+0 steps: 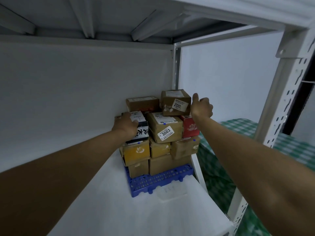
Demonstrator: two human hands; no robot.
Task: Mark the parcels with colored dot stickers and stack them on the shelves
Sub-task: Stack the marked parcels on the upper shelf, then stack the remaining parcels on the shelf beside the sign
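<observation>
A stack of cardboard parcels sits on a blue plastic pallet (153,182) at the back of a white shelf (119,201). My left hand (125,124) rests flat on the black-and-white parcel (141,132) at the stack's left side. My right hand (202,106) hovers just right of the top brown parcel labelled 1002 (175,103), thumb up and fingers curled, with nothing seen in it. A parcel labelled 3003 (164,127) lies in the middle, with a blue dot on its label. A red parcel (190,126) sits to its right. Blue dots show on two lower parcels.
The white shelf above (85,17) hangs close over the stack. A perforated white upright (279,126) stands at the right. Beyond it lies a green checked cloth (238,126). A small clear plastic piece (172,191) lies in front of the pallet.
</observation>
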